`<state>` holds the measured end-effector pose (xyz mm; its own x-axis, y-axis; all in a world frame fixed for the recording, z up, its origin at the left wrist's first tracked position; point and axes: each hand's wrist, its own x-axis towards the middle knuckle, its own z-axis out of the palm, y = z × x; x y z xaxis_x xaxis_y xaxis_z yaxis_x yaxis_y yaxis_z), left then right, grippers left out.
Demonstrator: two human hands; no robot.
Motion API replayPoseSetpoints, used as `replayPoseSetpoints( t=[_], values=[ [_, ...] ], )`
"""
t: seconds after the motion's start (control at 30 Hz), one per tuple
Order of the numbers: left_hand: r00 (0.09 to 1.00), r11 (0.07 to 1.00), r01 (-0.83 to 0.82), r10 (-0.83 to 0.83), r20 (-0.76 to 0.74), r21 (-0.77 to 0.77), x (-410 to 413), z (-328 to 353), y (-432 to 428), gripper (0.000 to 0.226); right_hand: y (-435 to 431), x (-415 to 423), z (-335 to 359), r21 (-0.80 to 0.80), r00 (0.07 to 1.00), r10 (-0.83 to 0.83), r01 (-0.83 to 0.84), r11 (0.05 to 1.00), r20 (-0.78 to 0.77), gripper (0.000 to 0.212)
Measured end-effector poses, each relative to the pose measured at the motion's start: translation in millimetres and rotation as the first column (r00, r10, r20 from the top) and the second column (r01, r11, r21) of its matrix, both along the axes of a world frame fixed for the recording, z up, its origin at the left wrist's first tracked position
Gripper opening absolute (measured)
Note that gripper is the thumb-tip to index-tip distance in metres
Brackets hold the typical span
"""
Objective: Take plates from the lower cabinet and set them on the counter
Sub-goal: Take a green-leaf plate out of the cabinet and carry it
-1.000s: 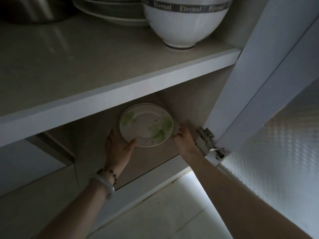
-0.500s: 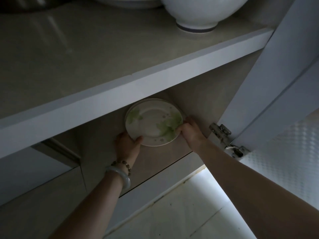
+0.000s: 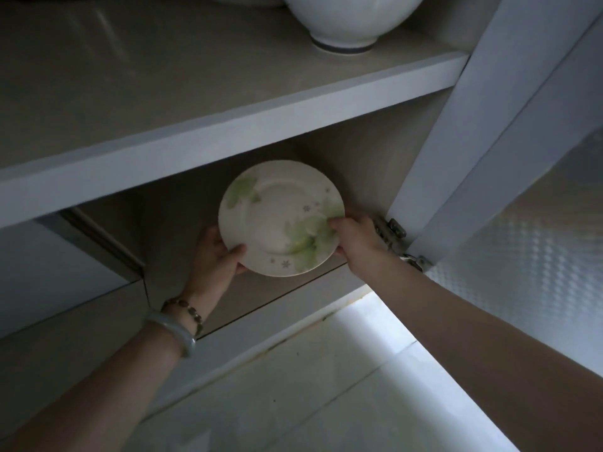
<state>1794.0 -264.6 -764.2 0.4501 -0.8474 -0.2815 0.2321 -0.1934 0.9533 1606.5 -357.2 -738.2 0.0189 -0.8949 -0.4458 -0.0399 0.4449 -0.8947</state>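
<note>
Plate (image 3: 280, 220) — face-up, maybe tilted — left hand (image 3: 217, 256), right hand (image 3: 357, 239).

Both hands grip one plate (image 3: 277, 220) (green leaf print) inside the lower cabinet. The left hand (image 3: 217, 256) pinches its near-left rim, the right hand (image 3: 354, 238) its right rim.

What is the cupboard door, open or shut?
Open. The door stands out on its hinge, and the left hand and right hand grip the plate below the shelf.
</note>
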Motion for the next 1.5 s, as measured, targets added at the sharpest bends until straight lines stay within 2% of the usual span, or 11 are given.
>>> replayPoseSetpoints(
  t=[0.1,0.2,0.27,0.33,0.43,0.53,0.67,0.87,1.0,1.2,1.5],
  values=[
    [0.999,0.997,0.014,-0.011,-0.048,0.072,-13,23,27,0.051,23,-19,11,0.064,0.998,0.04,-0.043,0.997,0.039,0.03],
    [0.998,0.99,0.024,-0.016,-0.064,0.135,-31,41,56,0.04,52,-46,30,0.104,0.994,0.098,-0.101,0.989,0.038,0.031],
    [0.996,0.984,0.028,-0.013,-0.087,0.177,-41,53,74,0.025,72,-63,48,0.154,0.992,0.124,-0.123,0.98,0.009,0.027],
    [0.987,0.978,0.021,0.013,-0.16,0.206,-53,69,89,0.02,89,-78,68,0.187,0.994,0.112,-0.114,0.976,0.019,0.019],
    [0.979,0.968,0.025,0.027,-0.204,0.248,-68,94,107,0.021,111,-97,102,0.201,0.996,0.088,-0.085,0.976,-0.004,0.026],
    [0.984,0.96,0.071,-0.022,-0.176,0.272,-82,132,117,0.023,129,-111,139,0.208,0.995,0.077,-0.061,0.976,-0.067,0.029],
    [0.987,0.934,0.096,-0.045,-0.154,0.343,-99,194,128,0.029,154,-123,199,0.3,0.99,0.026,0.017,0.954,-0.139,0.031],
    [0.988,0.886,0.118,-0.058,-0.146,0.448,-123,296,160,0.038,196,-149,299,0.36,0.985,-0.087,0.135,0.923,-0.147,0.02],
    [0.986,0.882,0.163,-0.129,-0.106,0.441,-136,379,183,0.036,225,-168,381,0.366,0.983,-0.117,0.16,0.917,-0.138,0.021],
    [0.972,0.877,0.231,-0.187,-0.143,0.422,-162,510,218,0.034,270,-205,509,0.37,0.98,-0.133,0.18,0.911,-0.149,0.016],
    [0.964,0.93,0.253,-0.219,-0.151,0.267,-225,694,269,0.034,315,-280,683,0.262,0.991,-0.133,0.135,0.955,-0.028,0.013]
  ],
)
